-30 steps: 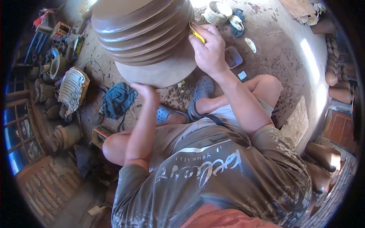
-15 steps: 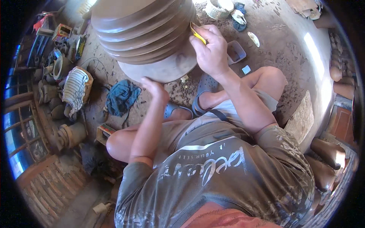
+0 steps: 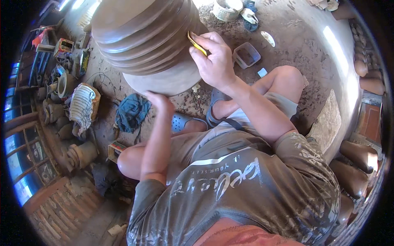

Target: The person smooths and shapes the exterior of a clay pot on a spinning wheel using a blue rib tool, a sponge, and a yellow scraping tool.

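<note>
A large brown clay pot (image 3: 141, 41) with wavy horizontal ridges stands on a pale round disc (image 3: 164, 80) in front of me. My right hand (image 3: 215, 59) is closed on a small, thin yellow tool (image 3: 198, 44) with a darker edge. The tool's tip meets the ridged wall on the pot's right side. At the disc's near rim is my left hand (image 3: 161, 103), fingers stretched out and touching the edge, with nothing seen in it. Its fingertips are partly hidden and slightly blurred.
A crumpled blue-green cloth (image 3: 132, 112) lies left of my feet, near a ribbed basket-like piece (image 3: 83, 102). A clear plastic tub (image 3: 247, 55) and a light blue block (image 3: 262, 72) sit to the right. Several clay vessels (image 3: 353, 178) line the right wall.
The whole view has shifted a little. My right hand with the yellow tool has moved slightly left and down against the pot's wall. The left hand stays at the disc's rim.
</note>
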Motion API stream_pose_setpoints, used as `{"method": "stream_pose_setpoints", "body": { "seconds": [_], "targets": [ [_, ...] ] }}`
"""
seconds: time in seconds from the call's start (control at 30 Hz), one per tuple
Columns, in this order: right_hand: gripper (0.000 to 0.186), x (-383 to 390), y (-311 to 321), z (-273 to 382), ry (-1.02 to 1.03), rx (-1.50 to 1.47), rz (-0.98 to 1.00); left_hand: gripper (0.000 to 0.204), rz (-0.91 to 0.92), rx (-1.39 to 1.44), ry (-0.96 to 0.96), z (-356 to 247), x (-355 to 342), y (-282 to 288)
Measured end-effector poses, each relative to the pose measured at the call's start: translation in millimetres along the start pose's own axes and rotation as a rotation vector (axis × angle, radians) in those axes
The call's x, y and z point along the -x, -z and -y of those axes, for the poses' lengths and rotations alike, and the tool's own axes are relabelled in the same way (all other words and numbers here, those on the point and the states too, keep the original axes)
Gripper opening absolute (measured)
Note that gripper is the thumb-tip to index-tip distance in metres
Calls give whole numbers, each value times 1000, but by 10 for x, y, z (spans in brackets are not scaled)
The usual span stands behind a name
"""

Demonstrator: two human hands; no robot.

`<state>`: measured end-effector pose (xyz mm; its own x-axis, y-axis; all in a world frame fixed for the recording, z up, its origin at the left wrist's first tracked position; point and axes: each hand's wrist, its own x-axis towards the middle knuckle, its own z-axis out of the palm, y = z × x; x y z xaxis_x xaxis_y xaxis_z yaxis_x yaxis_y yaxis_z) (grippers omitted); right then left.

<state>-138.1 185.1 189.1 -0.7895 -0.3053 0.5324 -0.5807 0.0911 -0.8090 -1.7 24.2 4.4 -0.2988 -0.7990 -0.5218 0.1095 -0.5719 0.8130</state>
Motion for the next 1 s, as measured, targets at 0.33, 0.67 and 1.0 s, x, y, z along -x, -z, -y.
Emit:
{"method": "stream_pose_setpoints", "body": {
  "seconds": [0.33, 0.67, 1.0],
  "targets": [
    [26, -260, 63, -491, -121, 15, 32, 87, 116, 7, 119, -408, 103, -36],
    [32, -98, 24, -417, -100, 5, 40, 88, 378, -173, 421, 555, 1027, -142],
    [30, -64, 58, -324, -172, -35, 36, 82, -35, 0, 23, -206, -54, -19]
  ]
}}
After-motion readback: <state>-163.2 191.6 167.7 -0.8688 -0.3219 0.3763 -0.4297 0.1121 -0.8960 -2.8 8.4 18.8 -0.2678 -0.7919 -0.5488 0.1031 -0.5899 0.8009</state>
